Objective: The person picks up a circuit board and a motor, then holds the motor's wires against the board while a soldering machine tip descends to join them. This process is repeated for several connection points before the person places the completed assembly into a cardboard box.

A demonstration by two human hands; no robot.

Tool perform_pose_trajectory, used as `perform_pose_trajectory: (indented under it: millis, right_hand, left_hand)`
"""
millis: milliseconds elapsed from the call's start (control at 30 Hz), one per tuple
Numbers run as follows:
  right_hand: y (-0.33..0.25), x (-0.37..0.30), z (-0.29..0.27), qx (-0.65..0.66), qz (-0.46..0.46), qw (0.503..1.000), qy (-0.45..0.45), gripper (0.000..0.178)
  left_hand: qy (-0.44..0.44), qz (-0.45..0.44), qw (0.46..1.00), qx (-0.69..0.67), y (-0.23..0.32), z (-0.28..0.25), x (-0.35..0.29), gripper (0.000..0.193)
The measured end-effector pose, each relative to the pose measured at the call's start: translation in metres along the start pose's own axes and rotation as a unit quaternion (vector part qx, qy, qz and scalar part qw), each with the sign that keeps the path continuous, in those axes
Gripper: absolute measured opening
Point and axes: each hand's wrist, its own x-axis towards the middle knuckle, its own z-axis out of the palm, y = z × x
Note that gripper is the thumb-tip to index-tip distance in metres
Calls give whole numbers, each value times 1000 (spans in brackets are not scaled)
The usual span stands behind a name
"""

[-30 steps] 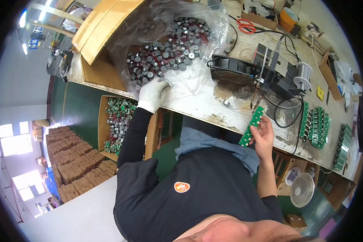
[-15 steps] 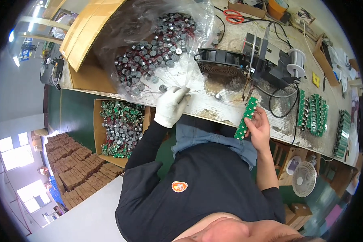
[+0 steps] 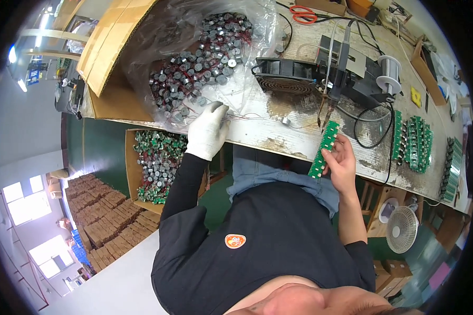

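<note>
The bare right hand [image 3: 342, 168] grips a long green circuit board [image 3: 325, 143]; the white-gloved left hand [image 3: 207, 132] curls near grey metal cylinders [image 3: 191, 71] at far left, grasp unclear.

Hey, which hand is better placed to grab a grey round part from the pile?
Probably the left hand: it's close to the pile of grey round parts, though I can't tell whether it holds something. The right hand is farther off and holds a green circuit board.
</note>
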Motion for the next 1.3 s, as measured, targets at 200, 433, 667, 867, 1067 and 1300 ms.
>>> perform_pose_trajectory:
  millis: [200,433,667,867,1067,1300]
  right_hand:
    - [1,0,0,9,-7,1000,0,45]
    - [2,1,0,7,-7,1000,-7,44]
    - [2,2,0,7,-6,1000,-3,43]
    - [3,2,1,10,-8,1000,-5,43]
    - [3,1,0,1,-3,1000,-2,44]
    - [1,1,0,4,-1,1000,1,45]
  left_hand:
    - [-61,-29,997,47,-5,-5,3,28]
    - [-49,-43,998,17,-11,-4,3,20]
    - [-52,-55,997,20,-15,0,4,26]
    - [47,-22,997,-48,-14,-16,5,26]
    - [136,-91,966,-201,-8,-35,8,14]
    - [72,-109,958,-255,16,12,-11,17]
